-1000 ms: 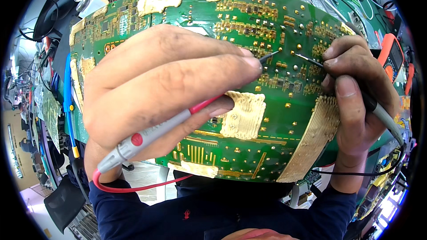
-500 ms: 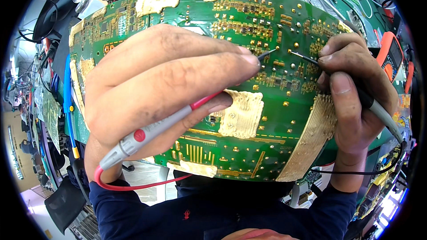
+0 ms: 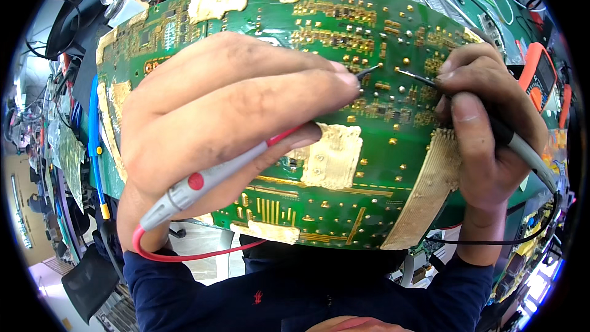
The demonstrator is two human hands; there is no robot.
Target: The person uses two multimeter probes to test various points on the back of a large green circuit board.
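One green board (image 3: 375, 166) fills the middle; left fingers (image 3: 276, 95) grip a red-wired probe (image 3: 195, 182), right fingers (image 3: 472, 126) a black-wired probe (image 3: 521, 152). An orange meter (image 3: 539, 77) lies far right. Left fingers block some board; whether the tips (image 3: 369, 72) touch is hard to see.

The left fingers (image 3: 246, 101) hold a grey probe (image 3: 206, 178) with red cable (image 3: 166, 259), and the right fingers (image 3: 472, 123) hold another probe (image 3: 522, 149) with black cable (image 3: 491, 243). Both tips (image 3: 369, 71) seem to touch nearby gold spots (image 3: 380, 64) of the green circuit board (image 3: 382, 144). Further right is an orange meter (image 3: 533, 64).
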